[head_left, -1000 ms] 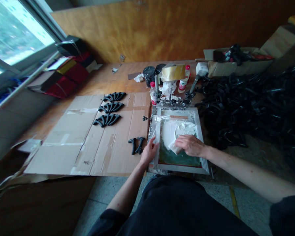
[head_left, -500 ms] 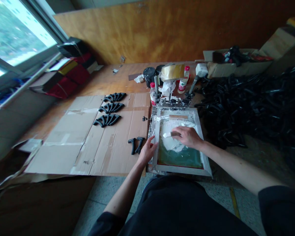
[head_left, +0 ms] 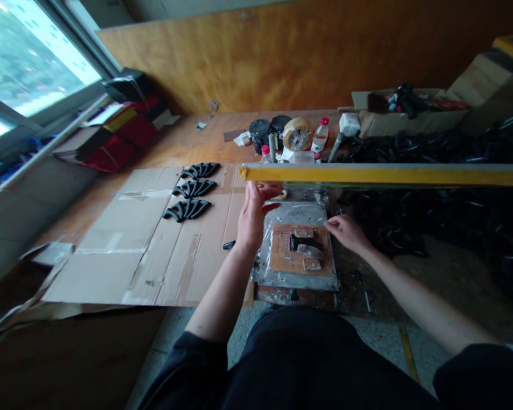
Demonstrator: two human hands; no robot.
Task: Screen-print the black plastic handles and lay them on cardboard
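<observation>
My left hand (head_left: pixel 251 219) is at the left end of a raised screen frame (head_left: pixel 380 175), its fingers against the underside; the frame is seen nearly edge-on. Below it, a black curved plastic part (head_left: pixel 306 245) lies between small blocks on a brown board (head_left: pixel 281 256), which rests on a metal base plate (head_left: pixel 299 280). Right of that board, my right hand (head_left: pixel 344 230) has its fingertips pinched together near the plate's edge; anything between them is too small to make out. Another black part (head_left: pixel 229 245) shows partly beside my left forearm, on the cardboard.
Three rows of black parts (head_left: pixel 192 187) lie on flattened cardboard (head_left: pixel 154 250) at left. Behind the frame stand black tubs (head_left: pixel 260 132), a tape roll (head_left: pixel 297 134) and a red-capped bottle (head_left: pixel 320 139). A dark heap of parts (head_left: pixel 393 210) covers the right side.
The screen frame has swung up from the base plate, uncovering the black part on the board. My left hand has risen with it. My right hand no longer holds the scraper and has moved right.
</observation>
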